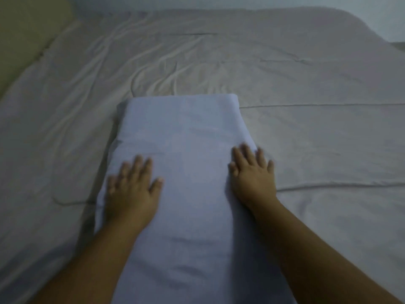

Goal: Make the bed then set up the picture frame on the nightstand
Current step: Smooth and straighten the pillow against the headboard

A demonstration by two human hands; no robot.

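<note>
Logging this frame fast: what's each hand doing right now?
Left hand: open, flat on the pale blue folded cloth.
Right hand: open, flat on the cloth's right edge.

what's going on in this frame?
A person is making a bed. Both hands lie flat, palms down and fingers spread, on a long pale blue folded cloth or pillow that runs lengthwise away from the camera. The left hand sits near its left edge, the right hand at its right edge. Neither has a closed grip on it. It rests on a wrinkled white sheet that covers the mattress. No picture frame or nightstand is in view.
</note>
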